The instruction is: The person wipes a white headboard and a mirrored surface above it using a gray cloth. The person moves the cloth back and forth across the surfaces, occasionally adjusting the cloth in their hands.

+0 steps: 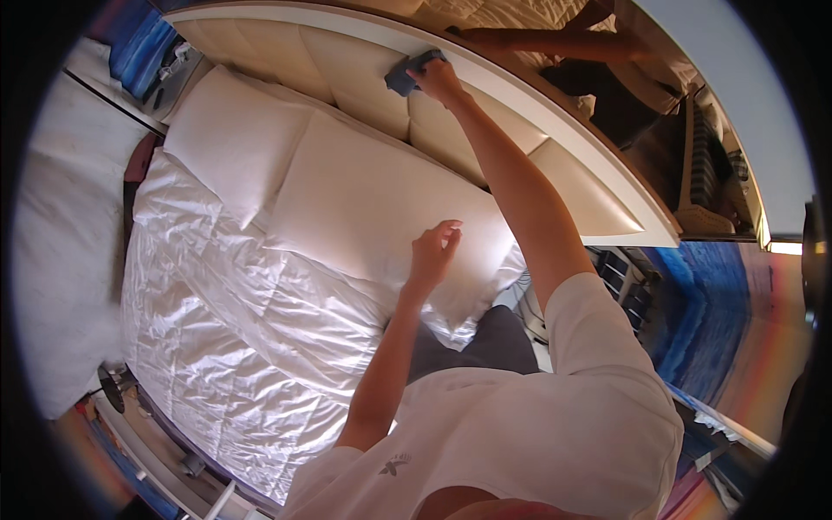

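My right arm stretches up to the top of the padded headboard (347, 74). There my right hand (440, 80) is closed on a dark grey-blue cloth (406, 76), pressing it against the headboard's white rim. Above the bed hangs my left hand (433, 251), apart from everything, its fingers loosely curled with a gap between thumb and fingers. Under it lies the nearer white pillow (355, 191); a second white pillow (238, 130) rests to its left, also against the headboard.
A rumpled shiny white sheet (234, 321) covers the bed. Behind the headboard a mirror (641, 165) reflects an arm and part of the room. A bedside table (178, 91) stands at the far left corner, and a blue picture (706, 295) covers the wall on the right.
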A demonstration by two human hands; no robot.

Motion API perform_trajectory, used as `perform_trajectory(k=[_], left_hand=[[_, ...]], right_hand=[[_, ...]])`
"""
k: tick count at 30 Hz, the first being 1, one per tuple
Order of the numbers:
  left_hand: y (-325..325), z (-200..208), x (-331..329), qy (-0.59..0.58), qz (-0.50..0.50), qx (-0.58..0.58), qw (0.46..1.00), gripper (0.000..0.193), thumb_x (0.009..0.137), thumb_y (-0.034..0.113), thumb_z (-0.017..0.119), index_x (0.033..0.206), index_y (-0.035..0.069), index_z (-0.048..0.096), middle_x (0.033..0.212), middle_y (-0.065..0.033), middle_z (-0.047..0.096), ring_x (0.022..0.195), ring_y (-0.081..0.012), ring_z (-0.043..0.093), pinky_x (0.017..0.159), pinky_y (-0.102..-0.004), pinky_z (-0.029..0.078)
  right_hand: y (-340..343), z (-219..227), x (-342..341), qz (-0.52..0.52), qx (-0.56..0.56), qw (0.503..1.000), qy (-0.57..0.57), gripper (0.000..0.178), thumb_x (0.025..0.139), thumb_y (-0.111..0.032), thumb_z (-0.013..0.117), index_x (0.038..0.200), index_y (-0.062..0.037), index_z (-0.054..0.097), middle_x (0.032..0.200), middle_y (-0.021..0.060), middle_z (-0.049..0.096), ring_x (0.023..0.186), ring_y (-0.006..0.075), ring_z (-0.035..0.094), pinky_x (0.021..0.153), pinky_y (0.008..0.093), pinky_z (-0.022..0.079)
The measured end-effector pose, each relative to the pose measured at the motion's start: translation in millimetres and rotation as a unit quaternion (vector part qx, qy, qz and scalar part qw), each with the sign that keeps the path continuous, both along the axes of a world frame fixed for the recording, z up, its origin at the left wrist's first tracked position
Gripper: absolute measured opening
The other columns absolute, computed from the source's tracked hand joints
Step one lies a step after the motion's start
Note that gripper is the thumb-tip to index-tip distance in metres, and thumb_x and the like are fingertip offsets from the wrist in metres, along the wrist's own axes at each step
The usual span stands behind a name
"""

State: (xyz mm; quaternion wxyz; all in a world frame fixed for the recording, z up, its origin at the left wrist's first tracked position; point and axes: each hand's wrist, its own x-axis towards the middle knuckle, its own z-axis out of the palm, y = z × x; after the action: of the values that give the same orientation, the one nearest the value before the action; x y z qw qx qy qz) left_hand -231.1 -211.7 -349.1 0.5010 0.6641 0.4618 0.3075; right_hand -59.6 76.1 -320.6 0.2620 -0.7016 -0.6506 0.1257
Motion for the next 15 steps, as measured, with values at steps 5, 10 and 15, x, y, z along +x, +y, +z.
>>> perform_trajectory(k=[5,10,15], left_hand=[[14,-14,-42,-0.009,-0.027,-0.023,0.999,0.023,0.091,0.024,0.054,0.105,0.008,0.063,0.088,-0.0126,0.068,0.08,-0.0257,0.066,0.071,-0.0359,0.051],[40,-9,-66,-0.043,-0.048,-0.033,0.997,0.025,0.091,0.025,0.053,0.105,0.007,0.062,0.092,-0.014,0.068,0.086,-0.0274,0.065,0.075,-0.0371,0.05],[67,-18,-72,-0.058,-0.093,-0.059,0.992,0.026,0.094,0.023,0.051,0.109,0.004,0.06,0.096,-0.0106,0.068,0.092,-0.0183,0.065,0.08,-0.0293,0.049]], right_hand=[[-19,-65,29,0.035,-0.016,0.998,-0.057,0.047,0.084,-0.048,0.06,0.072,-0.0036,0.066,0.064,0.0158,0.062,0.059,0.0338,0.061,0.057,0.0445,0.049],[-176,-83,186,0.005,-0.188,0.968,-0.168,0.034,0.084,-0.041,0.063,0.095,-0.0088,0.067,0.071,0.0135,0.065,0.062,0.0277,0.062,0.055,0.0405,0.05],[-299,-36,239,-0.185,-0.185,0.962,0.082,0.035,0.08,-0.039,0.07,0.089,-0.0053,0.068,0.071,0.0104,0.066,0.059,0.0195,0.064,0.055,0.0336,0.052]])
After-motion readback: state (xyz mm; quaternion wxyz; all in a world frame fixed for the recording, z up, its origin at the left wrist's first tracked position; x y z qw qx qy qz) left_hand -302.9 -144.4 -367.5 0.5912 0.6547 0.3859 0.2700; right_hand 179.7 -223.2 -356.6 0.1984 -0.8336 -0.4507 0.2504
